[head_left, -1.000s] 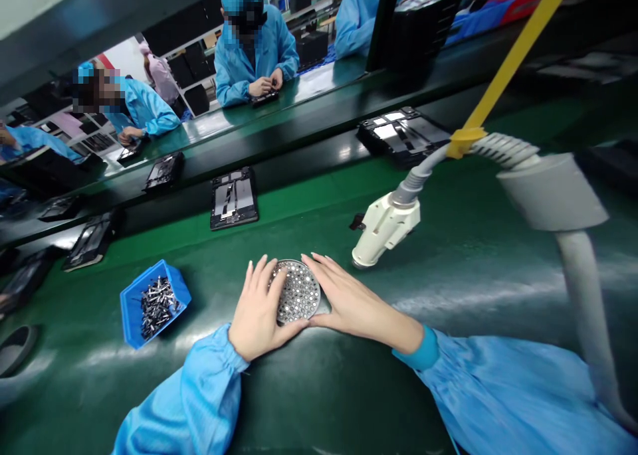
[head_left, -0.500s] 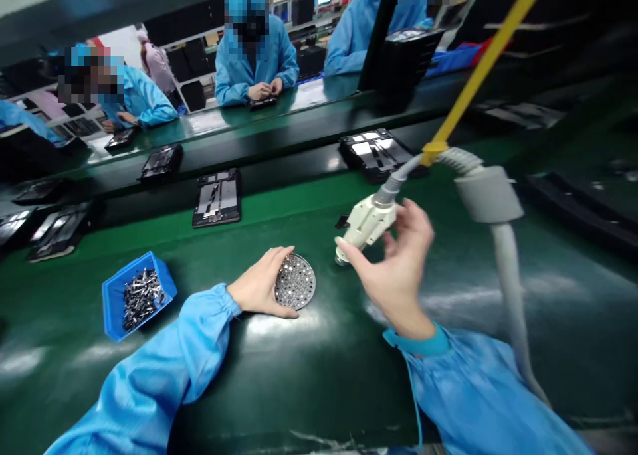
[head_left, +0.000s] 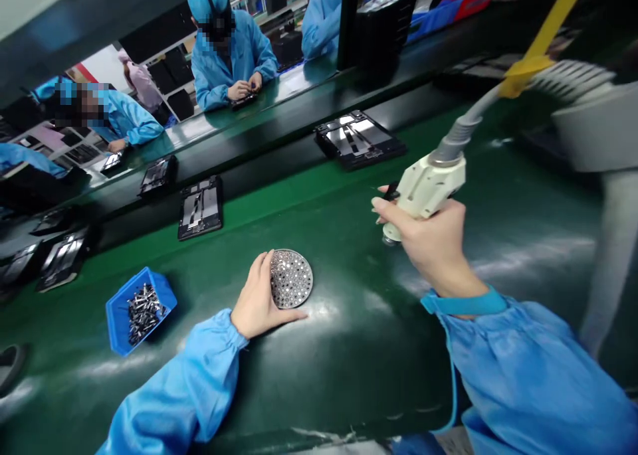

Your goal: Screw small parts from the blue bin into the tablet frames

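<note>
A round perforated metal disc lies on the green belt. My left hand curls round its left edge, thumb along the bottom. My right hand is closed on the cream hanging power tool, held up off the belt to the right of the disc. A grey hose and a yellow strap run up from the tool.
A blue bin of metal screws sits left of the disc. Black device frames lie on the belt farther back. A grey duct hangs at right. People in blue coats work at the far bench.
My right hand left the disc, rose to the hanging tool and closed on it. The left hand stays on the disc.
</note>
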The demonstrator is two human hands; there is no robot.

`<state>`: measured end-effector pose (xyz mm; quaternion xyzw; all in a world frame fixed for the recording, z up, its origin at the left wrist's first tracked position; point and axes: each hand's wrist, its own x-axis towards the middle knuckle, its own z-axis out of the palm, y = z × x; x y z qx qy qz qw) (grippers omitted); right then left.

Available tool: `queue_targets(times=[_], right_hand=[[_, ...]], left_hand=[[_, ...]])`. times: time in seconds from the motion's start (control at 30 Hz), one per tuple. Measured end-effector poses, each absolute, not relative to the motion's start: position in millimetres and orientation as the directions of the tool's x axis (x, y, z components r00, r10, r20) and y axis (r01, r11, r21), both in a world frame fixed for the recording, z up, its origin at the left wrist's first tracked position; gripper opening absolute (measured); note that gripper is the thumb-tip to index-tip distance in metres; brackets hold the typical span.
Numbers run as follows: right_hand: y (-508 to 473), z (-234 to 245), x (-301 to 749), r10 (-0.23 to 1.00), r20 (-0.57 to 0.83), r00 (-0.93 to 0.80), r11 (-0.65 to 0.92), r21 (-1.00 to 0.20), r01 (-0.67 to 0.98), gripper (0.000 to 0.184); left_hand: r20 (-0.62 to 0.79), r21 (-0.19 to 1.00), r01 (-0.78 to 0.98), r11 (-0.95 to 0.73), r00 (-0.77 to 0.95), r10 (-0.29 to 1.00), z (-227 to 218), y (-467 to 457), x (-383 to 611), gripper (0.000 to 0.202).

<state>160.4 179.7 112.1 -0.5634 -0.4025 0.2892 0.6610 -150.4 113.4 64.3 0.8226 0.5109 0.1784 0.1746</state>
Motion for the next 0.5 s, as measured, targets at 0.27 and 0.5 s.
queue_targets(times=[0.27, 0.5], right_hand=[[172.4, 116.6, 162.4, 0.797, 0.233, 0.558, 0.204, -0.972, 0.115, 0.03], [174.7, 104.0, 173.6, 0.722, 0.19, 0.665, 0.114, -0.981, 0.156, 0.038]], left_hand=[[0.039, 0.497, 0.544, -0.676, 0.764, 0.644, 70.5, 178.8, -120.8, 0.145], [0.069, 0.487, 0.424, -0.764, 0.853, 0.517, 73.9, 187.3, -50.0, 0.138]])
